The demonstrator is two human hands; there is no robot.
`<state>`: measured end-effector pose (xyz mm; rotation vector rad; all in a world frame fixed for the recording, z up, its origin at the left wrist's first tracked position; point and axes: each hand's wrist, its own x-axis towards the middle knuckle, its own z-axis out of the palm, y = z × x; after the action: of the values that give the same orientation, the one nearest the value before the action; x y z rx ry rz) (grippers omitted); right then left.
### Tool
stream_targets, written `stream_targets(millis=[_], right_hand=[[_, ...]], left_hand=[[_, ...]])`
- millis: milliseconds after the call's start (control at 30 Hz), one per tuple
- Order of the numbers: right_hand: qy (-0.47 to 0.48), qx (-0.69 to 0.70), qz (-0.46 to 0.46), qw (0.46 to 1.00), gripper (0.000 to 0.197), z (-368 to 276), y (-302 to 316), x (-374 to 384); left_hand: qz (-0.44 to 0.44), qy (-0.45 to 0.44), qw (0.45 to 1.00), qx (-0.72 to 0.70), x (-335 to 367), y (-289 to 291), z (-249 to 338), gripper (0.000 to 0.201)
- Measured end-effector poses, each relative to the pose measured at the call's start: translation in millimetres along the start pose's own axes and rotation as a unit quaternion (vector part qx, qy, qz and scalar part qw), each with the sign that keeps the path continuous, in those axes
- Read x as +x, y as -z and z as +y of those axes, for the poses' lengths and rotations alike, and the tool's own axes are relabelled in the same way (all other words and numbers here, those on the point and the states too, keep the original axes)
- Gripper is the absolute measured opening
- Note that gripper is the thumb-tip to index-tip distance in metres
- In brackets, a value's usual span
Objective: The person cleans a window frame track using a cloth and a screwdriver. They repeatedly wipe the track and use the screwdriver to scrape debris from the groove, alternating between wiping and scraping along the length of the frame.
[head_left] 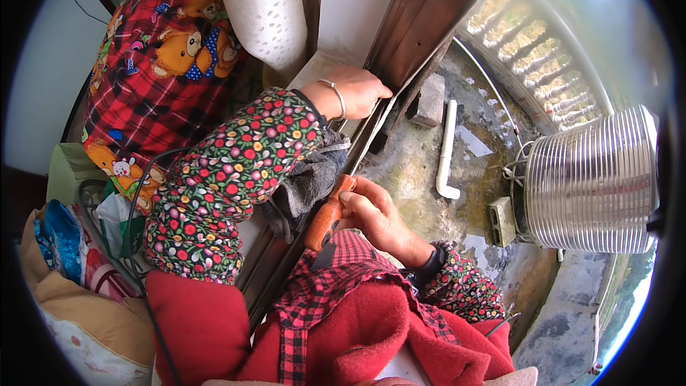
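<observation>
My left hand (pixel 354 93), with a bangle on its wrist, rests at the brown window frame (pixel 411 21). Its fingers are bent and pressed together, the index fingertip on the frame's edge by a thin pale strip (pixel 373 132); whatever they pinch is hidden. Closer to me, my right hand (pixel 382 221) grips a screwdriver (pixel 327 218) by its worn orange handle. Its thin shaft points away from me along the frame, toward my left hand; the tip cannot be made out. A grey cloth (pixel 311 182) lies beside the handle, under my left forearm.
Left stands a bundle in red plaid bear-print fabric (pixel 171 64), beside a white patterned roll (pixel 264 14). Bags (pixel 86 307) lie lower left. Outside, right, are a concrete block (pixel 429 100), a white pipe (pixel 448 150), a ribbed metal drum (pixel 593 182) and a balustrade (pixel 550 50).
</observation>
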<state>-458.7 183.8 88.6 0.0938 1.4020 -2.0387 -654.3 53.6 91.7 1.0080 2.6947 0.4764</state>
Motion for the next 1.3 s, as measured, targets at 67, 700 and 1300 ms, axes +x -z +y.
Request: stream_targets(millis=[67,700,1300], right_hand=[[0.007,-0.016,0.011,1.0,0.029,0,-1,0],[0.079,-0.029,-0.054,0.995,0.025,21,5,-42],[-0.032,0.045,-0.078,0.995,0.03,13,-7,-29]], left_hand=[[-0.019,0.006,1.0,0.01,1,1,4,0.036],[0.061,-0.059,0.988,-0.131,-49,2,42,0.047],[0.202,-0.066,0.969,-0.122,-40,-7,-16,0.029]])
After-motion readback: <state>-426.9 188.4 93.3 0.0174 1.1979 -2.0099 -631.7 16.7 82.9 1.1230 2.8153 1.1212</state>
